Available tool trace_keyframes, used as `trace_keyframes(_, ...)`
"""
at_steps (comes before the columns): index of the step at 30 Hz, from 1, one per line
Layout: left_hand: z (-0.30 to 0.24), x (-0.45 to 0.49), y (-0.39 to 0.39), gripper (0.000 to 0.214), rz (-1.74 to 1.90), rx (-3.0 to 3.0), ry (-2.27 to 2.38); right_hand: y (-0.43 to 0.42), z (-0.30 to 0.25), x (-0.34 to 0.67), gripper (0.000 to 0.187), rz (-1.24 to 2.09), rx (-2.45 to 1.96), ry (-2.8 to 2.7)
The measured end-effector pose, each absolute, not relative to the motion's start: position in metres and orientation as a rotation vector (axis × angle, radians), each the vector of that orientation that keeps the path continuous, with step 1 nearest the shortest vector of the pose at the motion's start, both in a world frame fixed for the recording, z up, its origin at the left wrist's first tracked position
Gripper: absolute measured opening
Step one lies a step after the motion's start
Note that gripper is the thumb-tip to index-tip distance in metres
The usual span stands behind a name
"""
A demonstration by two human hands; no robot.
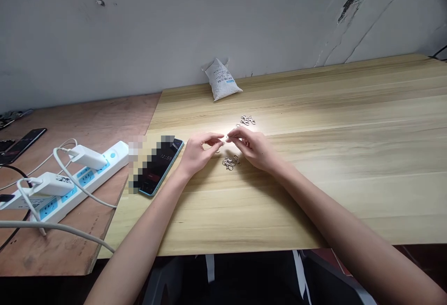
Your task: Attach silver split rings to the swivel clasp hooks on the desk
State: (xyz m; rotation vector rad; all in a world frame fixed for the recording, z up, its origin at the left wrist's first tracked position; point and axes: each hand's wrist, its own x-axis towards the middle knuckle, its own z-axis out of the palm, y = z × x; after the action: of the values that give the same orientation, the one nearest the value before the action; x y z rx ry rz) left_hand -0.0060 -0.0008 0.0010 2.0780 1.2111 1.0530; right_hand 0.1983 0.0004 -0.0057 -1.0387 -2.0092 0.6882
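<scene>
Pinching a small metal clasp in its fingertips, the right hand holds it just above the table, with the grip closed tight. The left hand comes in from the left, thumb and fingers curled and nearly shut, just beside the clasp; whether it has hold of the clasp too is too small to tell. Just below the hands, toward the near side, lies a small heap of silver clasps, and a second heap sits just past the hands on the far side. Left of the left hand, a phone lies on the table, its screen partly blurred. At the far edge, a small white bag leans against the wall. Farther left, on a plywood bench, lies a power strip with two white chargers plugged in, and a second phone lies beyond it
</scene>
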Motion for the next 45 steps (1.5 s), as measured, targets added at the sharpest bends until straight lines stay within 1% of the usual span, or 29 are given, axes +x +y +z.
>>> trace_keyframes(4,0.002,-0.006,-0.001,0.012,1.023,2.097,1.217,-0.002,-0.007,0.194,0.01,0.752,-1.018,-1.958)
trace_keyframes(8,0.002,-0.005,-0.003,0.008,1.034,2.042,1.241,-0.002,-0.005,0.194,0.013,0.817,-1.029,-1.89)
trace_keyframes(11,0.002,-0.005,-0.003,0.007,1.021,2.046,1.253,-0.001,-0.003,0.195,0.014,0.794,-0.988,-1.868)
trace_keyframes(17,0.007,-0.005,-0.004,0.002,1.048,2.182,1.176,0.004,-0.006,0.198,0.005,0.62,-0.934,-1.865)
trace_keyframes(23,0.008,-0.005,-0.003,0.002,1.079,2.205,1.16,0.002,-0.007,0.199,0.008,0.73,-0.998,-1.845)
trace_keyframes(28,0.009,-0.006,-0.003,0.002,1.097,2.224,1.196,0.003,-0.005,0.201,0.007,0.654,-0.962,-1.839)
trace_keyframes(33,0.011,-0.004,-0.005,0.001,1.079,2.234,1.192,0.003,-0.009,0.201,0.011,0.798,-1.01,-1.828)
trace_keyframes(45,0.012,-0.004,-0.005,0.002,1.114,2.252,1.208,0.0,-0.004,0.199,0.011,0.913,-0.995,-1.751)
